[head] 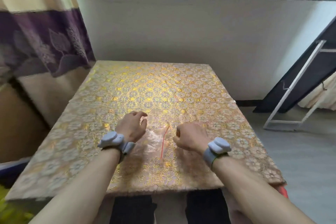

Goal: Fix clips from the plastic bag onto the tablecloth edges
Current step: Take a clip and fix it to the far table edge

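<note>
A gold floral tablecloth [149, 85] covers the square table. On it, near the front, lies a clear plastic bag [154, 138] with a thin red seal line, between my two hands. My left hand [131, 127] hovers over the bag's left part, fingers apart and curled, holding nothing. At the bag's right edge my right hand [191, 137] is curled into a fist; its fingers hide whatever may be inside. A small pale clip [233, 101] sits on the cloth's right edge and another [71, 101] on the left edge. The bag's contents are too faint to make out.
A purple and cream curtain [41, 38] hangs at the left over a brown box [16, 123]. A wall and window run behind the table. A metal frame [298, 89] leans at the right over grey floor. My dark-trousered legs are under the front edge.
</note>
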Tool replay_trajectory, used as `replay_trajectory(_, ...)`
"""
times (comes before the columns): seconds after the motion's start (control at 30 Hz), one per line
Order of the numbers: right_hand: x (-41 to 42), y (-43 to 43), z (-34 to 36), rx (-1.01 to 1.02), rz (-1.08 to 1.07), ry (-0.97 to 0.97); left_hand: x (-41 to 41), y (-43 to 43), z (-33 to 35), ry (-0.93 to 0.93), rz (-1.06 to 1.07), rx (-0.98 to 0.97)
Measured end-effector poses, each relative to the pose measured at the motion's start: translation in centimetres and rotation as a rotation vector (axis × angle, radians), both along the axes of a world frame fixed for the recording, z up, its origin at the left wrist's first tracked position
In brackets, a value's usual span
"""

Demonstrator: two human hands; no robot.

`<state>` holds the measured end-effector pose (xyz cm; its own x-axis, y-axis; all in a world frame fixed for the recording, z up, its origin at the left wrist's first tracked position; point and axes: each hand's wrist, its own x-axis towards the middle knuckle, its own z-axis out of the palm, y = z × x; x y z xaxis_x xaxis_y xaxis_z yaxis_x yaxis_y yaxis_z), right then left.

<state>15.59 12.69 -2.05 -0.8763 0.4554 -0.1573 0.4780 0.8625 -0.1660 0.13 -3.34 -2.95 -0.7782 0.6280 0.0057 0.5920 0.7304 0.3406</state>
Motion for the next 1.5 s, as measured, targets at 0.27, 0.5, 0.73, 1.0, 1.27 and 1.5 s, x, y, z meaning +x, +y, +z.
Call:
replay_trajectory(0.27,-1.9,-3.7,-3.1,-0.506,0.005,0.366,1.5,-5.8,-4.4,-0.035,0.170,0.176)
replay_trajectory(0.5,-3.0,-5.8,-3.5,-0.447,0.045,0.378,2.4,-6.2,-5.8,0.059,0.157,0.094)
replay_trajectory(0.73,-4.3,-7.3,-4.2,-0.286,0.122,0.285,1.9,-6.4,-6.3,0.028,0.147,0.135)
replay_trajectory(1.0,-5.2,-7.4,-4.2,-0.252,0.036,0.273,2.0,-6.6,-6.3,0.069,0.261,0.188)
replay_trajectory(1.27,-4.3,-6.2,-5.0,-0.313,0.047,0.258,2.2,-6.0,-6.4,0.082,0.330,0.062)
replay_trajectory(1.5,-2.0,-2.1,-2.1,-0.353,0.108,0.181,2.1,-6.0,-6.3,0.079,0.310,0.075)
